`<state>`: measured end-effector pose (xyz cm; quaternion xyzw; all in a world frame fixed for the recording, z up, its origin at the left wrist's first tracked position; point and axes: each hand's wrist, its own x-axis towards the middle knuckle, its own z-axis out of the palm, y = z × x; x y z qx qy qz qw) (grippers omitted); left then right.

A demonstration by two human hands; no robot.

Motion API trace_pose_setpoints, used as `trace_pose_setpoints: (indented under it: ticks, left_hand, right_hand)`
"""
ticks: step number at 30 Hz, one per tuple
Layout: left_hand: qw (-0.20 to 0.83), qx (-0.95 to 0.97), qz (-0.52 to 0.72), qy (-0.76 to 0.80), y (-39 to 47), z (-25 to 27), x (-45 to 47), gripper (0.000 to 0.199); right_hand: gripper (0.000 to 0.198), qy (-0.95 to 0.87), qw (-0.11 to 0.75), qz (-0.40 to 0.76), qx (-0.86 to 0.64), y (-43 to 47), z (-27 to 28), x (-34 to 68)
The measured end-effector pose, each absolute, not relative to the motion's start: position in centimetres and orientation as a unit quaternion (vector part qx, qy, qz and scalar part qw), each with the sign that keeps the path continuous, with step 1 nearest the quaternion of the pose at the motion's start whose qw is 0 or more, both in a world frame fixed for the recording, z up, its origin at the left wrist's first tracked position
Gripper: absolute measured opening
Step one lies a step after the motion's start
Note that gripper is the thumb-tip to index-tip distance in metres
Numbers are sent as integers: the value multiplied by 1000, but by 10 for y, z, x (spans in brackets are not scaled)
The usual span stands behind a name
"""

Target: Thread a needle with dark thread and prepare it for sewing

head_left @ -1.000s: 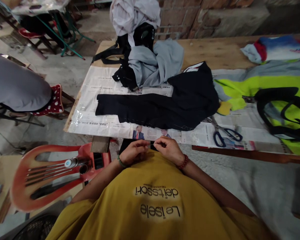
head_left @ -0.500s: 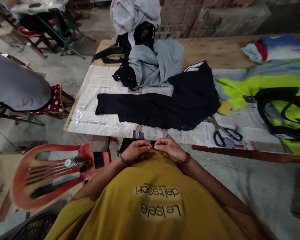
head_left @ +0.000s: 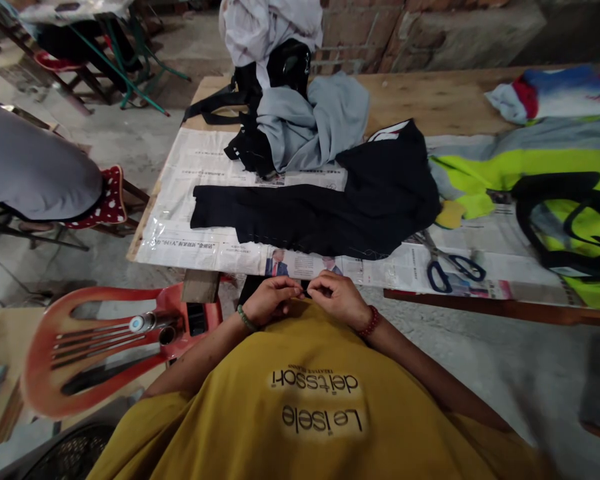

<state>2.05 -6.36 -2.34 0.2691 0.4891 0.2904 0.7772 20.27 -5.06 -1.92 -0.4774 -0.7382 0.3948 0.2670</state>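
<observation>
Wooden worktop [head_left: 420,97], newspaper [head_left: 177,193] on it, dark cloth [head_left: 300,212] on top.
At its near edge, left hand [head_left: 270,302] and right hand [head_left: 340,299] are pinched closed, fingertips close together; anything held is too small to tell. Steady wrists and a light grip would likely serve best.

Dark cloth [head_left: 305,213], scissors [head_left: 437,253], a newspaper-covered table [head_left: 415,97] and a concrete floor [head_left: 145,143] suggest a garment workshop.

That long navy-black cloth piece [head_left: 290,213] looks matt over there, while the flat, printed white newspaper sheets [head_left: 167,223] have a glossy shine. The slatted red-orange chair [head_left: 37,350] is smooth plastic; the reddish-brown brick wall [head_left: 350,33] looks rough.
</observation>
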Motion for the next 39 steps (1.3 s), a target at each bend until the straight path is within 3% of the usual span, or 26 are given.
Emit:
trace_pose_setpoints:
  ticks: [39]
  left_hand:
    - [755, 278, 268, 530, -63, -19, 22, 13]
  right_hand:
    - [18, -753, 244, 409, -454, -46, -22, 215]
